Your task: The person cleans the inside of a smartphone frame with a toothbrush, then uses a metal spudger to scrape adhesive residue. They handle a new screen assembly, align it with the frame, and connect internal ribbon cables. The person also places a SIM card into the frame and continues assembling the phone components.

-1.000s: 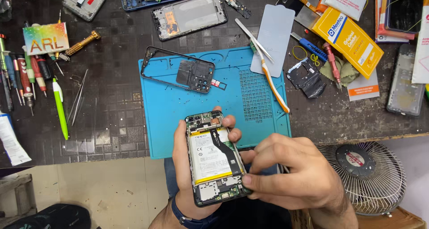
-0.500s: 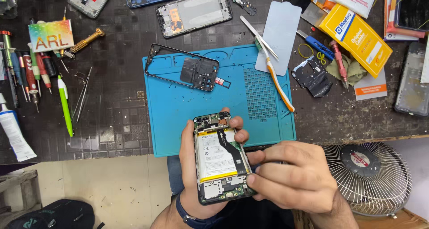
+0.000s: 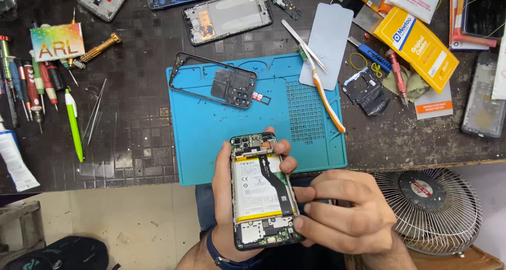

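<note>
The left hand (image 3: 226,196) cradles an opened smartphone (image 3: 262,191) from beneath, grip wrapped round its edges, just below the near edge of the blue repair mat (image 3: 211,138). The right hand (image 3: 342,212) closes its grip on the phone's right side, fingertips (image 3: 300,222) pressing the lower corner. On the mat lies a black phone frame (image 3: 213,80) with its camera cover. An orange toothbrush (image 3: 327,99) and tweezers (image 3: 303,38) rest along the mat's right side; a green pen (image 3: 74,125) sits left of it on the tabletop (image 3: 137,122). A small fan (image 3: 429,207) stands right of the hands. Since half a second ago, both hands keep their hold, the phone barely shifting.
</note>
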